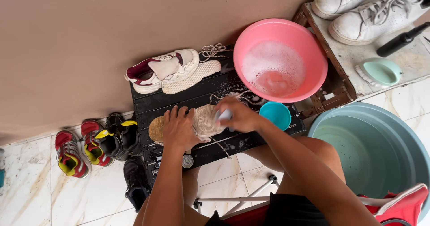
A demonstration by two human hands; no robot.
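A pale tiled floor is running along a plain brown wall, and a low black folding table is standing against it. The left hand is pressing down on a wet, soapy cream shoe at the near edge of the table, its fingers spread flat over the shoe. The right hand is curling tightly around a light blue brush and holding it against the right end of the shoe. A white and maroon sneaker is lying at the far side of the table. To the right, a pink basin is holding foamy water, with a small teal cup just near it. A large green tub is sitting on the floor at the right. Red and black shoes are lining up on the floor at the left.
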